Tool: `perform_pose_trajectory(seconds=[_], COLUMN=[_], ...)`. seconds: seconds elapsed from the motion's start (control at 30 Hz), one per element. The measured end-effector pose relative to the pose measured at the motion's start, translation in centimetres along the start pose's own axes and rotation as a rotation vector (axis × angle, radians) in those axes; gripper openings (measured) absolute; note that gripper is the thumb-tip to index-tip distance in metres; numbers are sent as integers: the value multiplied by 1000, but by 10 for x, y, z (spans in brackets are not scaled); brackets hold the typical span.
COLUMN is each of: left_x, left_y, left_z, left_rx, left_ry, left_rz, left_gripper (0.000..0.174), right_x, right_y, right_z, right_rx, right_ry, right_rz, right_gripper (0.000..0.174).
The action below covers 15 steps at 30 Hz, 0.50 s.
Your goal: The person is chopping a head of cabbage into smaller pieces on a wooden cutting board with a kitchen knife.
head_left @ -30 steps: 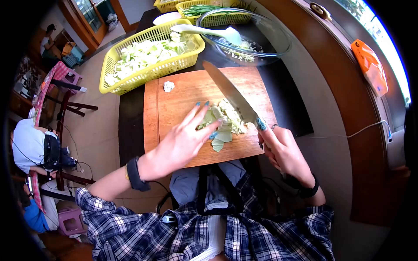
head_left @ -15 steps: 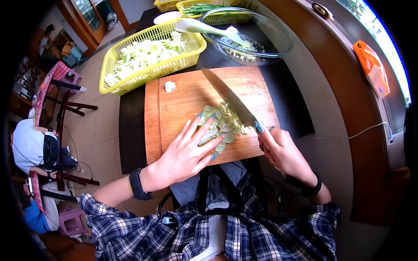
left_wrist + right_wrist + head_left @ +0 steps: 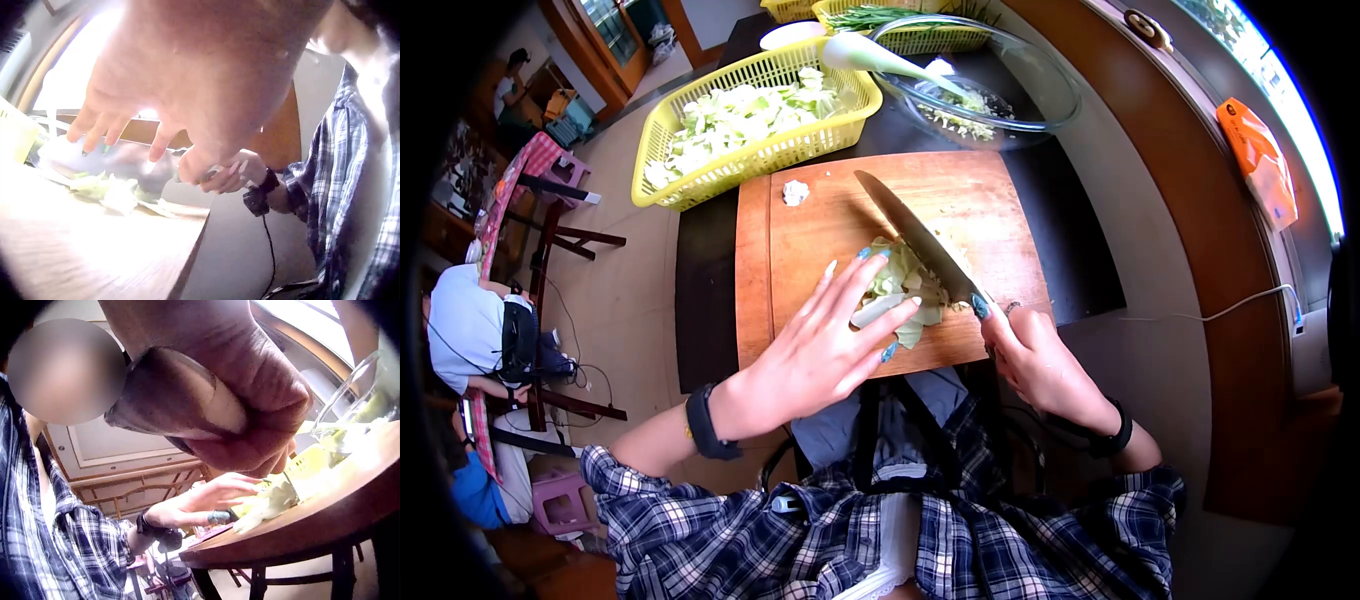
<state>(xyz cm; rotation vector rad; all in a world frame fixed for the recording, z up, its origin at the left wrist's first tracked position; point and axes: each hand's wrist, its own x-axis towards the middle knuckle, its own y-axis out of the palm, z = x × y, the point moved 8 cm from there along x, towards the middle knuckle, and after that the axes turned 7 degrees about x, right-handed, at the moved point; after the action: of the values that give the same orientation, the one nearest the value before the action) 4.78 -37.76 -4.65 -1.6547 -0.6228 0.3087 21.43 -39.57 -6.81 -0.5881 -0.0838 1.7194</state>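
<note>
In the head view, the right hand grips a large knife, its blade slanting up and left across the wooden cutting board. Pale green cabbage pieces lie along the blade's left side, with small cut bits by its edge. The left hand has its fingers spread, the fingertips resting on the cabbage left of the blade. In the left wrist view, the left hand reaches over the cabbage. The right wrist view shows the right hand curled round the handle.
A white lump sits at the board's upper left. Behind the board are a yellow basket of cut cabbage and a glass bowl with a pale green-handled utensil. Another basket holds green stalks. People and stools are at the left.
The left fingers spread on the cabbage and then drew slightly closer together. The knife has shifted a little left, and its blade stands lower, against the cabbage.
</note>
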Motion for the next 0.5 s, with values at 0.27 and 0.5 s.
perform_pose_trajectory(seconds=[0.27,0.5], left_x=[-3,-2], left_y=[14,14], left_z=[6,7], left_rx=[9,22], left_ry=[17,60], left_rz=[50,28], left_gripper=[49,48], right_x=[-15,4], right_y=[-6,1], right_z=[40,15], right_rx=[-331,-24], right_ry=[-537,-24], right_rz=[-79,-13], right_gripper=[45,55])
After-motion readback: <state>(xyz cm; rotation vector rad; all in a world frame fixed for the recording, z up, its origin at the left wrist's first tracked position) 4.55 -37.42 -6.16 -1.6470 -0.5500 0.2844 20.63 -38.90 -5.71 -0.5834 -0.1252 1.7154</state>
